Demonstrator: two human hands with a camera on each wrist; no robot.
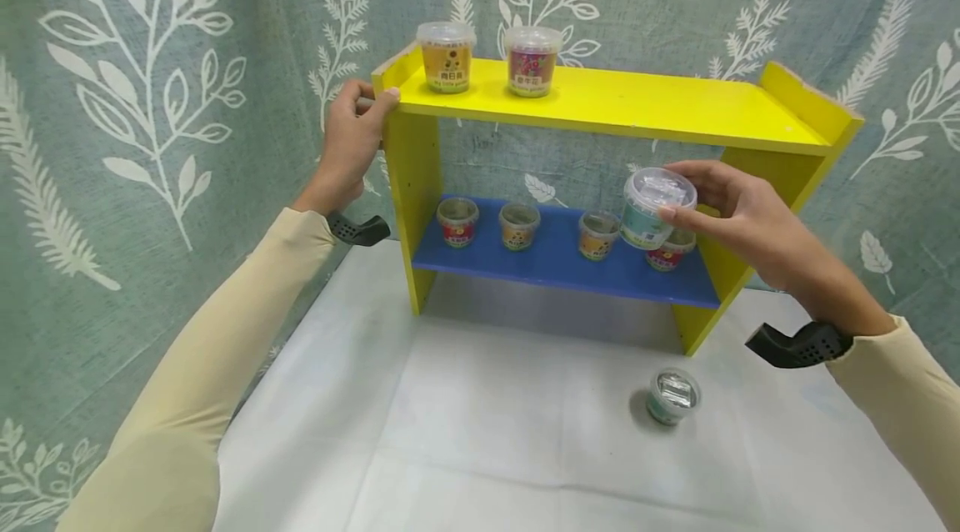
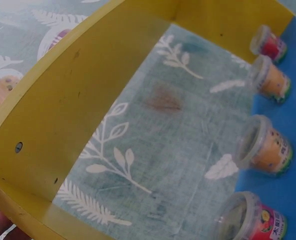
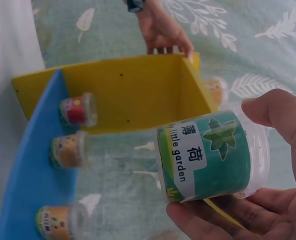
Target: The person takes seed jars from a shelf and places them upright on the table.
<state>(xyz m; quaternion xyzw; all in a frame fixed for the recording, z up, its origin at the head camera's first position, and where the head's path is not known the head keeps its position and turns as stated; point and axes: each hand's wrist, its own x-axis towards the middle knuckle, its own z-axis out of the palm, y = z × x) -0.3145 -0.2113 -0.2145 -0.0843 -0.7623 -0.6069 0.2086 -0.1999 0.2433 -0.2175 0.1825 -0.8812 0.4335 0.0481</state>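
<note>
My right hand (image 1: pixel 761 228) holds a clear-lidded plastic tub with a teal label (image 1: pixel 643 223) by its rim, in front of the right part of the shelf unit. In the right wrist view the tub (image 3: pixel 222 155) lies tilted between thumb and fingers, showing a green leaf picture and "little garden". My left hand (image 1: pixel 348 140) grips the upper left corner of the yellow shelf unit (image 1: pixel 637 107), thumb at the front edge. A tub with a red label (image 1: pixel 664 257) on the blue lower shelf (image 1: pixel 540 265) is partly hidden behind the held tub.
On the yellow top stand an orange-labelled tub (image 1: pixel 447 65) and a magenta-labelled tub (image 1: pixel 532 69). The blue shelf also bears a red-labelled tub (image 1: pixel 457 230) and two orange-labelled ones (image 1: pixel 519 236). Another teal tub (image 1: pixel 672 396) stands on the white tablecloth (image 1: pixel 480 415). A leaf-patterned curtain (image 1: pixel 262 40) hangs behind.
</note>
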